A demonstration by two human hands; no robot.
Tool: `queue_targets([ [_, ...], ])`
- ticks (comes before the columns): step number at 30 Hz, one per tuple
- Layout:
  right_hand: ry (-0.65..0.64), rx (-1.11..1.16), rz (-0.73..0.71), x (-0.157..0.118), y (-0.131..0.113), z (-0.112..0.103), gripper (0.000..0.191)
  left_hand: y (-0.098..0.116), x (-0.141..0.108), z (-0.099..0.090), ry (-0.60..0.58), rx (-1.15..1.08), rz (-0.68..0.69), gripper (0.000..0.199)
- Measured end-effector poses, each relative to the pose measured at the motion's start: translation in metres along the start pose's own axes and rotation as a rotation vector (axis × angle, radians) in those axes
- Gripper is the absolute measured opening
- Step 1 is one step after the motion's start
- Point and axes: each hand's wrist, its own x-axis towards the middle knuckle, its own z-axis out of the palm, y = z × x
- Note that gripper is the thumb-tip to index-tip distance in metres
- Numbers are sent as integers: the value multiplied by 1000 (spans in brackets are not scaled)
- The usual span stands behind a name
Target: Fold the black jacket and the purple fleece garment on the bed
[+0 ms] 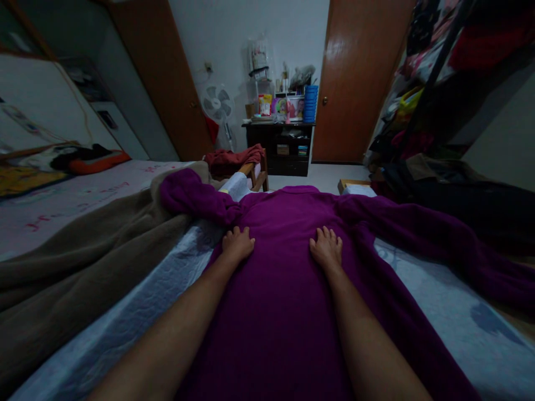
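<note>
A purple long-sleeved garment [288,278] lies spread out in front of me, its collar at the far end. Its left sleeve is bunched over a brown blanket, while the right sleeve stretches out across the bed to the right. My left hand [239,244] rests on the garment's left side below the shoulder, fingers spread. On the opposite side my right hand [327,248] lies on the cloth, its fingers also apart. Neither hand grips the fabric visibly. Under the garment is a pale blue mattress [434,301].
The brown blanket [104,250] covers the left edge. Beyond the bed stand a chair [262,177] draped with reddish cloth, a white fan [218,103] and a dark cabinet [267,136] holding various items. Dark clothes [460,189] are heaped at the right.
</note>
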Motion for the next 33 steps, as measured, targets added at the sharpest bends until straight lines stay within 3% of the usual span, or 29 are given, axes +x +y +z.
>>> queue_targets([
  [3,11,13,-3,-1,0,0,55,11,8,-2,91,-27,30,47],
  [6,15,23,1,-1,0,0,55,14,24,6,98,-57,43,52],
  [10,38,36,1,0,0,2,55,19,50,14,67,-78,-87,61],
  [15,5,32,8,1,-1,2,56,40,74,18,43,-71,-241,72],
  [20,-4,23,14,1,-2,-1,56,53,83,20,62,-69,-58,63],
  [26,-24,53,20,1,-2,-2,58,48,101,18,35,-56,8,70],
  [33,-26,91,24,1,-1,-1,58,32,135,15,-47,-152,-90,75],
])
